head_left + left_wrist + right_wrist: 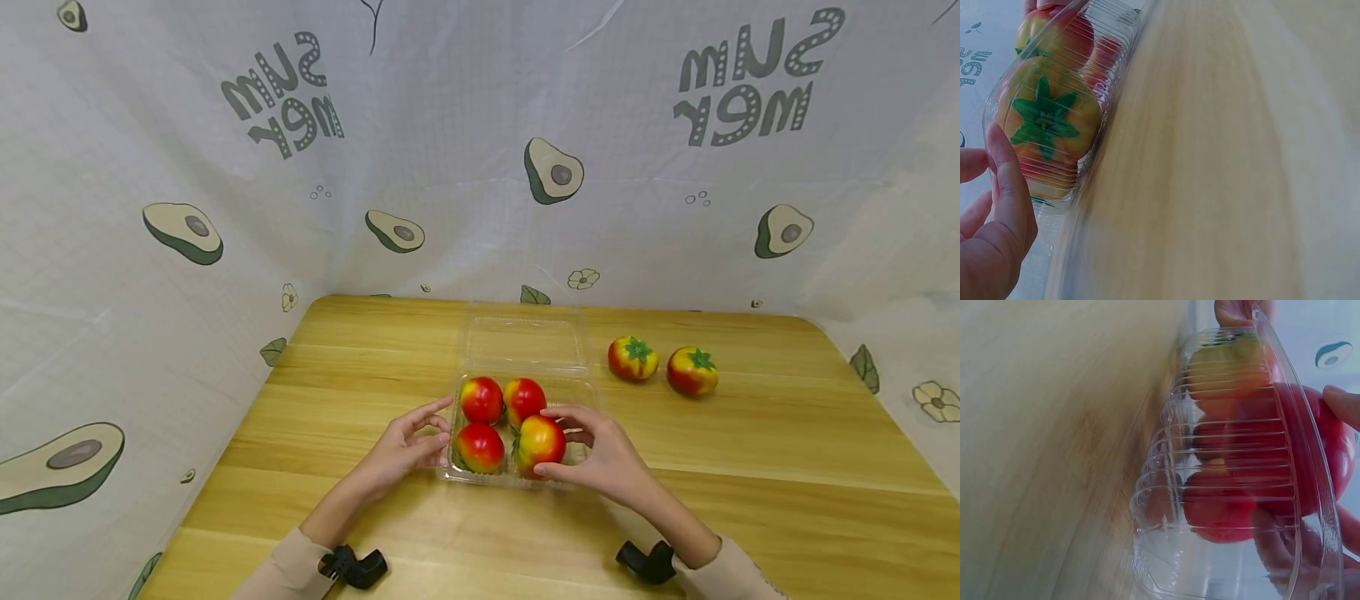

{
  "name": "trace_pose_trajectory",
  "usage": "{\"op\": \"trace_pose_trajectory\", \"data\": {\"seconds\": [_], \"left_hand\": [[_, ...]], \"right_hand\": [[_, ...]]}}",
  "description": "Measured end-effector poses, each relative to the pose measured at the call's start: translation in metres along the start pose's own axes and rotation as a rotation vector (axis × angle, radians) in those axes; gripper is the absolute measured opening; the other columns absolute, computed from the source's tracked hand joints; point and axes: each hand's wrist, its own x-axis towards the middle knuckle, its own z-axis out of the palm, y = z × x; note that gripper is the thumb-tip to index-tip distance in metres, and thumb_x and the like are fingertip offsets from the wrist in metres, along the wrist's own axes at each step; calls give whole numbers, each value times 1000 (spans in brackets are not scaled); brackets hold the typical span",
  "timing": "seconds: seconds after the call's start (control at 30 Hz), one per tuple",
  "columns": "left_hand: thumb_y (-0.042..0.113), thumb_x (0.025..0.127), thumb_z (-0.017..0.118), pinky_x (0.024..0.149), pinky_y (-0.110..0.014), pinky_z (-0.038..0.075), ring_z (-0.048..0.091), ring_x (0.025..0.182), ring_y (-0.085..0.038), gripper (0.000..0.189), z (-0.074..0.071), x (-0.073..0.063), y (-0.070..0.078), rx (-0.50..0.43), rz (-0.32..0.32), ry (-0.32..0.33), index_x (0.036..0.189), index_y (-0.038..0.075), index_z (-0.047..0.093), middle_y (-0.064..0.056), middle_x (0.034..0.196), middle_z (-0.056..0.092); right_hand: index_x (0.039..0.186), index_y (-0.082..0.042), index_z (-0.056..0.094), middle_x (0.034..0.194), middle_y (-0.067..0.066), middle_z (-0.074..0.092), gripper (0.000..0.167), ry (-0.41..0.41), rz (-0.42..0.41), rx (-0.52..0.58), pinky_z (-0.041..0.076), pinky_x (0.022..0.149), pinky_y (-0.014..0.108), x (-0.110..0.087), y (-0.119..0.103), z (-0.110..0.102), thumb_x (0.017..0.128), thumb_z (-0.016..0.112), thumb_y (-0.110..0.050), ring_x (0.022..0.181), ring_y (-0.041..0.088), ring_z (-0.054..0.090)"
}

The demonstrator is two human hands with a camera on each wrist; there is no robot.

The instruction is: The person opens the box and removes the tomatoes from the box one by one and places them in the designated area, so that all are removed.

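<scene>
In the head view, a clear plastic clamshell box lies on the table with its lid folded back. Several red-and-yellow tomatoes are in it, among them a back-left one, a back-right one and a front-left one. My right hand grips another tomato by its sides over the box's front right part; it reaches above the rim in the right wrist view. My left hand is at the box's left side, its fingers relaxed, a fingertip right at the rim.
Two more tomatoes, one nearer the box and one farther right, sit stem side up on the wooden table. A white curtain printed with avocados hangs behind and beside the table. Black wrist mounts show near both sleeves.
</scene>
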Motion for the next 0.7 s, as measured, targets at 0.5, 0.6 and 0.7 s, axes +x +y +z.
{"op": "trace_pose_trajectory", "data": {"seconds": [0.5, 0.6, 0.7], "left_hand": [[3, 99, 61, 78, -30, 60, 59, 77, -11, 60, -3, 1, -3, -1, 29, -31, 153, 2, 35, -9, 109, 50], [3, 99, 60, 77, -30, 60, 59, 76, -11, 59, -2, 2, -3, -1, 26, -27, 153, 2, 36, -9, 109, 51], [3, 99, 60, 76, -29, 60, 59, 76, -11, 59, -1, 1, -2, -3, 24, -25, 153, 3, 36, -9, 109, 50]], "right_hand": [[123, -4, 62, 121, 9, 64, 59, 44, -38, 41, 56, 89, 26, -2, 6, -11, 72, 91, -9, 107, 14, 63], [124, -2, 61, 123, 11, 64, 60, 63, -52, 56, 55, 89, 24, -2, 7, -13, 72, 90, -6, 108, 11, 62], [125, -1, 61, 123, 13, 63, 60, 83, -66, 65, 55, 89, 24, -2, 7, -15, 71, 89, -2, 110, 8, 61]]}}
